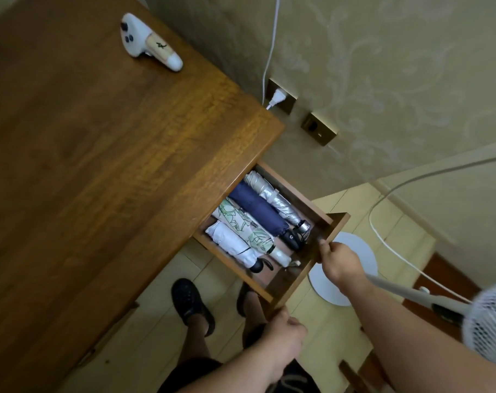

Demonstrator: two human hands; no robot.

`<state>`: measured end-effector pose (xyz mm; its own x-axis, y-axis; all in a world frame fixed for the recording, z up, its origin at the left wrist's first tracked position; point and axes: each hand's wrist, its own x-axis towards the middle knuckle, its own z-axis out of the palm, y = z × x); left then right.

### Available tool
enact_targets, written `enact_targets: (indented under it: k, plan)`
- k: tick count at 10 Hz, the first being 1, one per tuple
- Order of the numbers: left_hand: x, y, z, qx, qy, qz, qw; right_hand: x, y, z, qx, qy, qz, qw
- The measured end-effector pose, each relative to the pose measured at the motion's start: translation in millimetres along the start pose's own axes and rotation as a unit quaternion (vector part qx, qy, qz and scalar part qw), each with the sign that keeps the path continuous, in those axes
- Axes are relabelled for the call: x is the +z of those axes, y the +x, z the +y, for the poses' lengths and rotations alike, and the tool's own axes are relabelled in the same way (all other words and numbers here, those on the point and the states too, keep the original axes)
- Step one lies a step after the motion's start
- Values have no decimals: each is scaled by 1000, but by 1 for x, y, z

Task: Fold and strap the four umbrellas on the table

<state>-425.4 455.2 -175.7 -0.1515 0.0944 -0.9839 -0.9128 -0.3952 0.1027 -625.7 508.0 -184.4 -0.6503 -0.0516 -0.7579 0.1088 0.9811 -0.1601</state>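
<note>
While four folded umbrellas [258, 219] lay side by side in the open wooden drawer [330, 239], both grips clasped its front: left hand [283, 333], right hand [340, 262].

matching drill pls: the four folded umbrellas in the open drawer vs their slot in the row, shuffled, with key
Things:
1. silver umbrella
2. navy umbrella
3. green leaf-print umbrella
4. white umbrella

Places in the drawer:
A. second from the wall-side wall
B. against the drawer wall farthest from the room wall
C. against the wall-side drawer wall
D. between navy and white

Pairs: 1-C, 2-A, 3-D, 4-B
</note>
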Motion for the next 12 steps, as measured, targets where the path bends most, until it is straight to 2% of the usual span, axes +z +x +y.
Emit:
enact_targets:
  k: [1, 2, 3, 4, 6, 8, 9, 10, 11, 12]
  plan:
    - [-9, 57, -34, 10, 17, 55, 998, 2, 5, -9, -16, -9, 4, 1000]
    - [-29, 16, -3, 40, 2, 48, 998, 5, 11, -32, -31, 17, 1, 999]
    - [-52, -13, 24, 87, -29, 84, 992, 12, 18, -64, -59, 32, 1, 998]
    - [-80, -14, 34, 95, -52, 119, 987, 19, 23, -101, -97, 21, -20, 995]
    - [-133, -18, 62, 128, -48, 166, 977, 33, 20, -179, -173, -28, -97, 980]
    - [-165, -8, 78, 146, -39, 214, 965, 37, 17, -214, -214, -120, -111, 963]
    - [-176, -18, 76, 126, -31, 207, 970, 36, 16, -216, -221, -156, -120, 955]
    - [-193, -32, 64, 151, 24, 198, 968, 30, 0, -213, -244, -155, -126, 949]
    - [-211, -62, 53, 191, 127, 127, 965, 23, -25, -202, -244, -198, -117, 942]
    - [-220, -103, 36, 219, 132, 74, 964, 11, -63, -202, -240, -323, -131, 906]
